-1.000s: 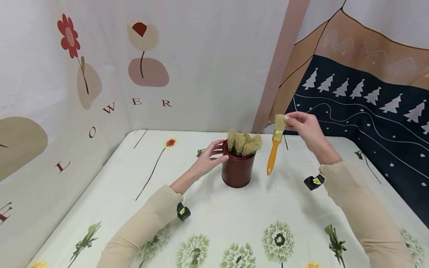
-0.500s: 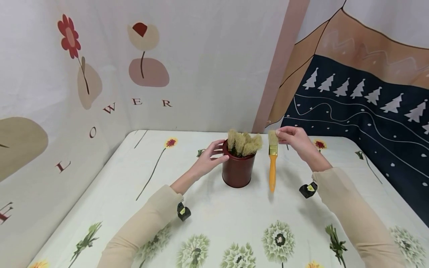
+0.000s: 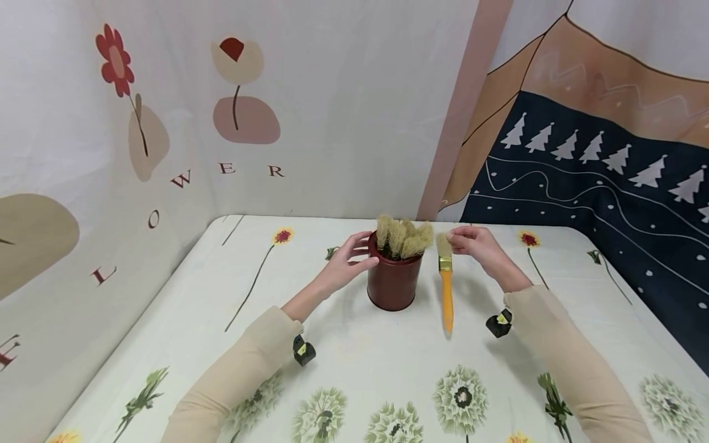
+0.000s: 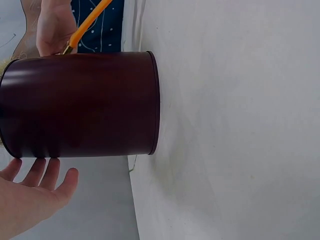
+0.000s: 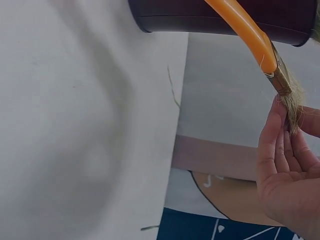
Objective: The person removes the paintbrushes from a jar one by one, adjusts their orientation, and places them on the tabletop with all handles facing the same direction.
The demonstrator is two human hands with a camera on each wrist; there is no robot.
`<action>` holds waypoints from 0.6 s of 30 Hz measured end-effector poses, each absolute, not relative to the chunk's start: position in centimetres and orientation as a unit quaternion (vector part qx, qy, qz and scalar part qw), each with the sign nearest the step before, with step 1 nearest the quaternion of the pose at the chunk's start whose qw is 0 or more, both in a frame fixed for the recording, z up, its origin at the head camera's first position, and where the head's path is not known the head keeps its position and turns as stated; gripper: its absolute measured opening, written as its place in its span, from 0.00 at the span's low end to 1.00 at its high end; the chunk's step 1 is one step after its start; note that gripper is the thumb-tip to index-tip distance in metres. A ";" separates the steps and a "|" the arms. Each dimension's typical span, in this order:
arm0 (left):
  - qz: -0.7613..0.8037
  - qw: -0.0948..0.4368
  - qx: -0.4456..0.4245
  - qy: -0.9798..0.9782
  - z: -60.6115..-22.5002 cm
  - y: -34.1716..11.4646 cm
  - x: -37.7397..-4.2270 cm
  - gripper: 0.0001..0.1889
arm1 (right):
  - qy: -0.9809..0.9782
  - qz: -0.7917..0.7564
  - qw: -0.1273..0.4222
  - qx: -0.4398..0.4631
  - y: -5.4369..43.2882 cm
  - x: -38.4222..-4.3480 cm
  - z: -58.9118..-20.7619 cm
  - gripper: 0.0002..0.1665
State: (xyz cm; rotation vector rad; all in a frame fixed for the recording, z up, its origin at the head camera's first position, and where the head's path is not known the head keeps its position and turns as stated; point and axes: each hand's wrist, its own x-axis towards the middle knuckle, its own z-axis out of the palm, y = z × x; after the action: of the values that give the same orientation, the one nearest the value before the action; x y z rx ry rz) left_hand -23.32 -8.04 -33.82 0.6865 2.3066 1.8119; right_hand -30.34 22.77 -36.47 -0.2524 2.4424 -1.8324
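A dark red cylindrical pot [image 3: 392, 286] stands upright on the table, with the bristle ends of several paintbrushes [image 3: 407, 239] poking up over its rim. My left hand [image 3: 344, 259] rests against the pot's left side near the top; in the left wrist view its fingertips [image 4: 52, 165] touch the wall without wrapping round it. Just right of the pot, my right hand [image 3: 480, 249] pinches another paintbrush [image 3: 447, 295] by its pale bristles. That brush hangs handle down, with its orange handle [image 5: 245, 32] and metal ferrule [image 5: 278, 81] showing in the right wrist view.
A white cloth with printed flowers covers the table [image 3: 354, 351]. Behind it hangs a pale curtain [image 3: 343, 111] with printed flowers and letters, and a dark blue cloth [image 3: 587, 178] with printed trees is at the back right.
My right hand has come down and to the left, bringing the paintbrush from tilted to nearly vertical and closer to the pot. The left hand and pot have stayed put.
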 end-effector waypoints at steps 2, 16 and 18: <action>0.600 0.065 0.227 0.765 -33.8 -8.0 -23.3 0.31 | 0.813 -0.578 0.041 -0.059 21.4 -28.4 -34.7 0.20; 0.597 0.066 0.235 0.765 -33.9 -8.0 -23.4 0.30 | 0.822 -0.564 0.074 -0.032 21.2 -29.6 -37.2 0.19; 0.597 0.066 0.234 0.764 -33.9 -8.1 -23.4 0.30 | 0.824 -0.560 0.081 -0.028 21.3 -29.8 -37.5 0.19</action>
State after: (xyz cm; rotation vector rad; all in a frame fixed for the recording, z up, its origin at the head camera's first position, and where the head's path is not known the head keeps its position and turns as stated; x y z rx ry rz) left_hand -23.44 -8.05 -33.89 0.7063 2.3051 1.7998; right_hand -29.78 21.26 -37.50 -0.0844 2.4619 -1.6746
